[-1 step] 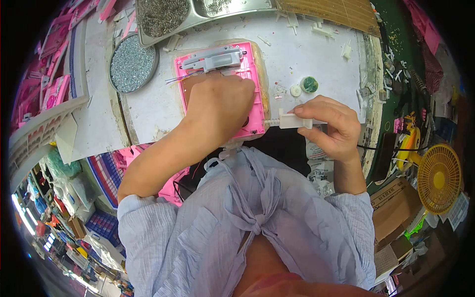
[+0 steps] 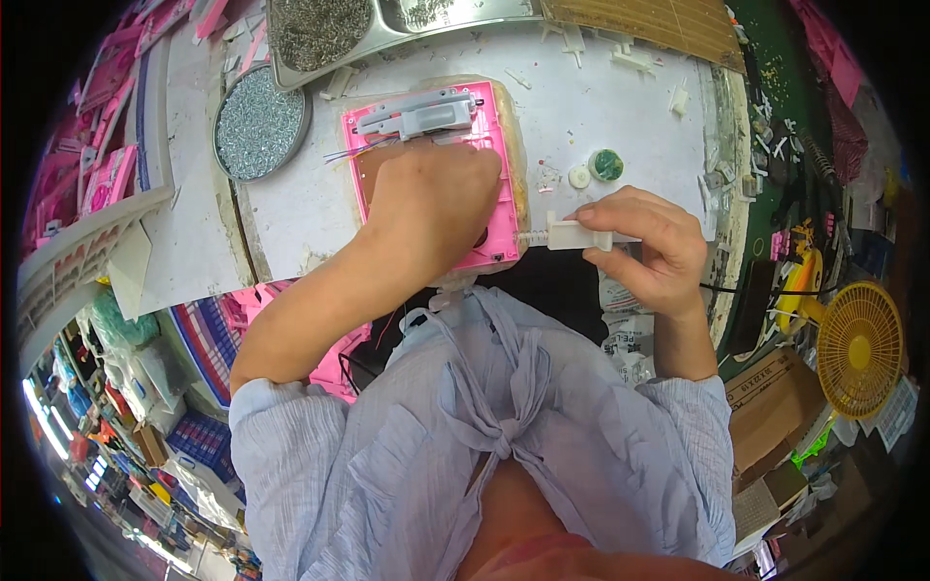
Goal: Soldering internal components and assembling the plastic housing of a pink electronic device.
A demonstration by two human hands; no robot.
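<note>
A pink plastic casing (image 2: 497,145) lies open side up on the bench, with a long grey plastic part (image 2: 426,117) fixed across its far end. My left hand (image 2: 436,198) rests over the casing, its fingers curled into a fist; whatever they grip is hidden beneath them. Thin coloured wires (image 2: 356,152) stick out past its left edge. At the casing's right side, my right hand (image 2: 651,242) pinches a white plastic part (image 2: 575,235) between thumb and fingers. A small coil spring (image 2: 531,236) runs from that part toward the casing's edge.
A round dish of small silvery pieces (image 2: 260,124) stands left of the casing. Beyond it sits a metal tray (image 2: 392,39) of small metal parts. A green-topped round piece (image 2: 606,165) and white plastic bits (image 2: 635,60) lie rightward. A yellow fan (image 2: 858,349) is far right.
</note>
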